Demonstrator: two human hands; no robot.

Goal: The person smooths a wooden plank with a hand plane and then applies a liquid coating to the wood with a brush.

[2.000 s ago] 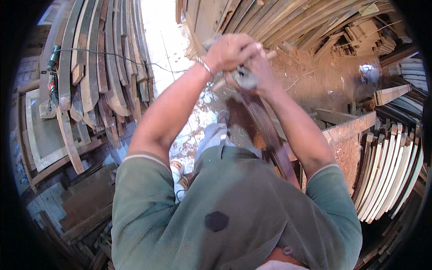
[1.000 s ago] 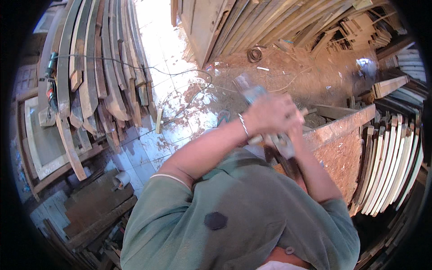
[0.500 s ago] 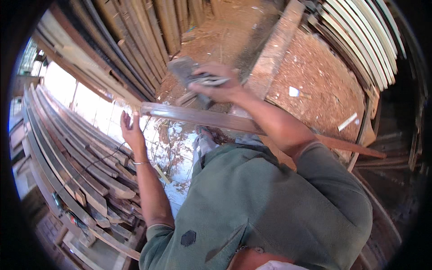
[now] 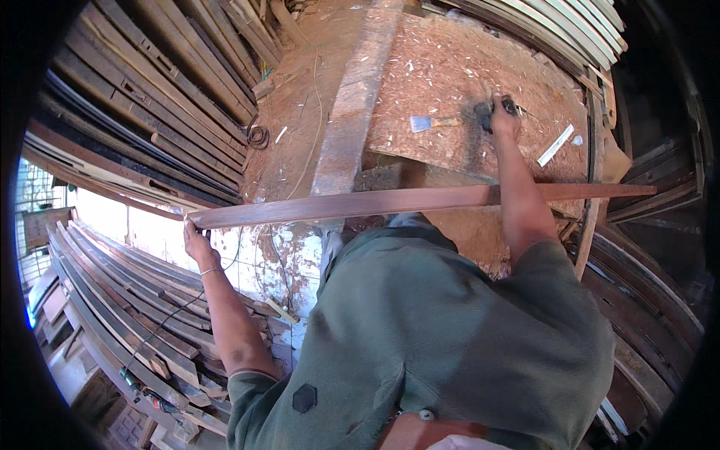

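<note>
A long, narrow, reddish-brown wooden plank (image 4: 337, 204) lies across in front of my body. My left hand (image 4: 198, 244) grips its left end, fingertips at the edge. Beyond the plank, my right hand (image 4: 505, 124) is closed on a dark hand tool (image 4: 484, 118), down on a bench top (image 4: 450, 75) strewn with wood shavings. The tool's exact kind is not clear, as my hand covers part of it. My right forearm passes over the plank. Left of the tool lies a putty knife (image 4: 431, 123) with a pale blade and wooden handle.
A pale strip (image 4: 555, 145) lies on the bench's right side. Timber (image 4: 150, 67) leans at the back left, and stacked boards (image 4: 142, 292) fill the left. More pale boards (image 4: 559, 30) stand at the back right. A dark cable (image 4: 161, 322) crosses the left stack.
My right hand has carried the tool from above the plank's left part to the bench at right. My left hand has closed on the plank's end, and the view has shifted right.
</note>
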